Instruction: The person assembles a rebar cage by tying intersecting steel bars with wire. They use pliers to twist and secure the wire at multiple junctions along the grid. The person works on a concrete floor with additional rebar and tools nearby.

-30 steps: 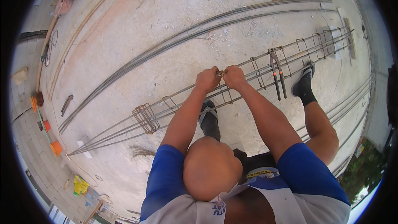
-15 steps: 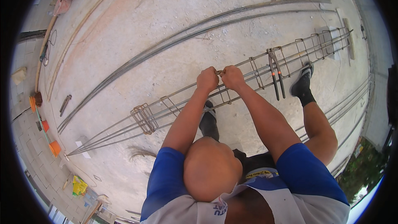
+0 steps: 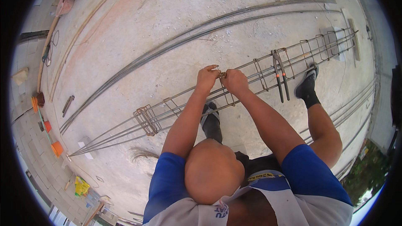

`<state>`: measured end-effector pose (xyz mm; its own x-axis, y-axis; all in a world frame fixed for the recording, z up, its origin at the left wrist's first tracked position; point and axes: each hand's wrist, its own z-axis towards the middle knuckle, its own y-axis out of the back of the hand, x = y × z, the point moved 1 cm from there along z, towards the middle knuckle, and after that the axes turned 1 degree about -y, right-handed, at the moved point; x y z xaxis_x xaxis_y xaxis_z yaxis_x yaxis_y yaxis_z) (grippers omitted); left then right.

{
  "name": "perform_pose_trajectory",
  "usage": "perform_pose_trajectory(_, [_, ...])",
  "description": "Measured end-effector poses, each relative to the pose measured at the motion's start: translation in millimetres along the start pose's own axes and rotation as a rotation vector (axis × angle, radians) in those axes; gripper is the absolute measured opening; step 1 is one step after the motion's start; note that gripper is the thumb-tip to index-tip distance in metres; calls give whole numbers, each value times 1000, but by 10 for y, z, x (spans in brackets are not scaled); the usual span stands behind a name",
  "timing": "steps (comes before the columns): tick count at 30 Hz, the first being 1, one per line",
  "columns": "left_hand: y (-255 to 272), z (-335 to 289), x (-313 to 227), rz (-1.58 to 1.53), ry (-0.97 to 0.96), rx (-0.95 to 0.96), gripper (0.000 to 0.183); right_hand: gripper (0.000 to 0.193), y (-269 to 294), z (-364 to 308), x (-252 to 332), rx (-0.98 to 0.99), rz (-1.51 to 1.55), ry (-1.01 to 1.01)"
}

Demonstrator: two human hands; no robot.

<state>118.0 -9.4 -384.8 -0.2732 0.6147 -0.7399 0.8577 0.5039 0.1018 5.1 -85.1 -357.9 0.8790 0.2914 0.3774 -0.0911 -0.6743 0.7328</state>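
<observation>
Steel rebar cage [image 3: 256, 74] beneath left hand [image 3: 207, 78], right hand [image 3: 235, 81].

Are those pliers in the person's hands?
No, the pliers lie across the metal cage, apart from the left hand and the right hand.

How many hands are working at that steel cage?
2: the left hand and, just right of it, the right hand, both at the far edge of the steel cage.
</observation>
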Motion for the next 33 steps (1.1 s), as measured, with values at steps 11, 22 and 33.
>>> perform_pose_trajectory(11, [64,117,38,250,-16,8,36,28,-123,-20,111,-105,-100,-12])
perform_pose_trajectory(22, [-11,-160,-95,141,-317,44,25,26,97,305,-368,142,-78,219])
perform_pose_trajectory(33, [-64,-251,23,263,-444,104,33,28,-44,-238,-195,-37,357,179])
